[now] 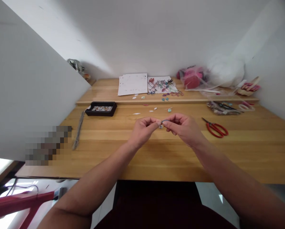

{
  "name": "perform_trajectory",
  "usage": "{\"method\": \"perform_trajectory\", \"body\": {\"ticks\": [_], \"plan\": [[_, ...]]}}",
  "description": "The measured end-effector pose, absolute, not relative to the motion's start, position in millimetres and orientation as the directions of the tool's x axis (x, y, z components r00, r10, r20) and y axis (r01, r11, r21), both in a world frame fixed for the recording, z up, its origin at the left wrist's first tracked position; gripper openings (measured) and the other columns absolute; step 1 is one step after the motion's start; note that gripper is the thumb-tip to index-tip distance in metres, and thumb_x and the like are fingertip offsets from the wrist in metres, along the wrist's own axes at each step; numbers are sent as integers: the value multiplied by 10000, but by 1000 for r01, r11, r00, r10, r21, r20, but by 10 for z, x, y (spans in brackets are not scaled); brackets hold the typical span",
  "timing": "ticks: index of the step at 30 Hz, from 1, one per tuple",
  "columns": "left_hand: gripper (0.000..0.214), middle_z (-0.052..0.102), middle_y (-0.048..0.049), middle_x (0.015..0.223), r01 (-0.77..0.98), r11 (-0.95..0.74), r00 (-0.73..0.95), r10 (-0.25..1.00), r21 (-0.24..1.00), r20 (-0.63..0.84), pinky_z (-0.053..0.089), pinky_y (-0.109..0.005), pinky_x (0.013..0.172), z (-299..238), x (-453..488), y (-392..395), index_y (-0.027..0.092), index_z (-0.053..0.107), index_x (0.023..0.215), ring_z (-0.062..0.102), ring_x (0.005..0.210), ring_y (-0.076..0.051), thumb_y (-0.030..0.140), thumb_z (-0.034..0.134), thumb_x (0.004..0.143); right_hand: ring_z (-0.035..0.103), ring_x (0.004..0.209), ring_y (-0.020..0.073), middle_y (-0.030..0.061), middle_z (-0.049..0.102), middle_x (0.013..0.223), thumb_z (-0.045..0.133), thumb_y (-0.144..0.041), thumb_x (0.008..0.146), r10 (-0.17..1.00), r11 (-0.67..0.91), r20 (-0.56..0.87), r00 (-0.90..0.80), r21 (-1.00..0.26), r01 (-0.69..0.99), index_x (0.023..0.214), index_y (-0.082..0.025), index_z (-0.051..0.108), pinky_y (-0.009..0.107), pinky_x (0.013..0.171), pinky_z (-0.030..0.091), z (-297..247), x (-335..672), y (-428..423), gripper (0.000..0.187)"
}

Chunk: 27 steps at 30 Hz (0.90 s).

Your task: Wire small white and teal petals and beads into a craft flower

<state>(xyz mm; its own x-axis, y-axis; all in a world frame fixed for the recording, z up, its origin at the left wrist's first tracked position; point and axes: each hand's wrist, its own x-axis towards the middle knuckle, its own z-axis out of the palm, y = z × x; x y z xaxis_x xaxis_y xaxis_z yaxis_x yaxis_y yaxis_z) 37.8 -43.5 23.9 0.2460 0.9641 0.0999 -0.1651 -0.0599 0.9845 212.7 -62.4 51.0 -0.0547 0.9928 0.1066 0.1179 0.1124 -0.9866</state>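
Wooden desk (144, 165) is standing below white walls (168, 38). Left hand (143, 128) and right hand (186, 128) are pinching a thin curved strand (165, 120) between fingertips, above the desk's middle. Red-handled tool (215, 128) is lying toward the right edge; black tray (100, 113) of small pieces (101, 108) is sitting toward the left edge; paper sheets (132, 85) are lining the back edge of a raised ledge (104, 92).

No lettering, number or brand can be read. The white paper sheets (132, 84) near twelve o'clock bear tiny marks, possibly print, too small to decipher.
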Motion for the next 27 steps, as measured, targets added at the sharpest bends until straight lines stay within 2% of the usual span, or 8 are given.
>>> {"method": "perform_trajectory", "body": {"ticks": [7, 13, 21, 27], "plan": [[273, 655, 0, 652, -199, -94, 304, 940, 975, 152, 364, -252, 577, 312, 343, -293, 173, 757, 793, 468, 567, -88, 433, 819, 736, 497, 500, 93, 2, 630, 605, 843, -423, 685, 996, 74, 72, -45, -996, 48, 747, -167, 692, 236, 436, 333, 567, 2096, -490, 303], [289, 536, 43, 562, -245, 13, 344, 936, 969, 74, 246, -239, 507, 310, 339, -232, 158, 722, 767, 328, 495, -54, 421, 829, 713, 490, 491, 83, -8, 616, 577, 859, -384, 663, 998, 47, 48, -43, -999, -24, 719, -178, 689, 229, 437, 336, 573, 2071, -452, 272], [237, 496, 48, 526, -332, 183, 431, 902, 925, -24, 190, -242, 482, 372, 364, -153, 144, 700, 739, 288, 462, -44, 347, 813, 693, 518, 528, 81, -11, 627, 631, 876, -365, 646, 998, 15, 22, -55, -990, -137, 687, -188, 690, 215, 444, 346, 571, 2094, -432, 259], [226, 537, 35, 573, -243, 136, 439, 898, 960, -16, 207, -238, 493, 383, 354, -125, 142, 722, 779, 333, 487, -46, 333, 816, 705, 505, 526, 78, -15, 609, 624, 850, -347, 685, 998, 13, 22, -55, -987, -162, 672, -186, 679, 219, 454, 343, 490, 2123, -428, 234]]}}
